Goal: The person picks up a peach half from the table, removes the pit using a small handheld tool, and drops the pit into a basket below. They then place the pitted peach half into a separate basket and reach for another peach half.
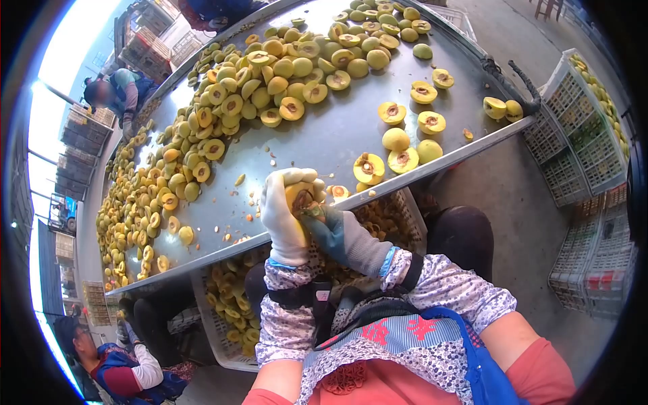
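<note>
"How are the fingers?"
"The left hand [286, 214] grasps the cut fruit [295, 196]. The right hand [347, 237] meets its brown centre; gripping or not, I can't tell."
"Where's that fruit?"
"By the table's [283, 142] near edge."
"Risk?"
"Too hard a push against a loose hold could drop it toward the crate [415, 219]."

Fruit-processing workshop, shed-like: big metal table [270, 143] heaped with halved fruit [231, 104], plastic crates [582, 128] stacked right, more stacks [82, 138] far left, bare grey floor [487, 172], co-workers [128, 91] around table, blue vehicle [64, 213] in left background.
</note>
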Demonstrator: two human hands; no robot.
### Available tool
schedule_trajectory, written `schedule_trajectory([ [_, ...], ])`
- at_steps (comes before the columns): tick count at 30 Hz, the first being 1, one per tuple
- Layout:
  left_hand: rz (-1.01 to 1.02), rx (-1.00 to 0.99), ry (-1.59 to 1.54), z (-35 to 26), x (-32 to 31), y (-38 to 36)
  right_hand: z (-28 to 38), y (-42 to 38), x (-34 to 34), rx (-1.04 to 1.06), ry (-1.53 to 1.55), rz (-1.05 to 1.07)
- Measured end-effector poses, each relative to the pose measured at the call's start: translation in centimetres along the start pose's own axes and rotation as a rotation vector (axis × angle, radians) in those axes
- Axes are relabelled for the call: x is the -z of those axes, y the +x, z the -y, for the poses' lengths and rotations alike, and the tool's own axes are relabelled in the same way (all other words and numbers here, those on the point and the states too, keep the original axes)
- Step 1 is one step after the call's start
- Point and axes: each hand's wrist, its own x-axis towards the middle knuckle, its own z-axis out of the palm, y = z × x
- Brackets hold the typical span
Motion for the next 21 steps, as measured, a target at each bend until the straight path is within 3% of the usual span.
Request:
schedule_trajectory([
  [2,0.048,-0.035,0.161,-0.6,-0.1,-0.3,0.0,-0.1,-0.1,-0.046,0.064,0.044],
  [6,0.034,-0.043,0.167,-0.3,-0.3,-0.6,-0.3,-0.3,-1.0,0.004,0.165,0.055],
  [12,0.054,-0.089,0.078,0.0,-0.2,0.0,1.7,-0.7,0.0,-0.113,-0.052,0.036],
  [15,0.033,-0.031,0.092,-0.6,0.4,0.3,2.8,-0.8,0.7,0.009,-0.016,0.01],
  [18,0.167,-0.072,0.146,-0.6,1.7,0.8,6.7,-1.1,3.1,-0.433,0.337,0.422],
  [21,0.283,-0.051,0.152,-0.6,2.1,1.2,6.3,-0.9,3.4,-0.326,0.347,0.445],
])
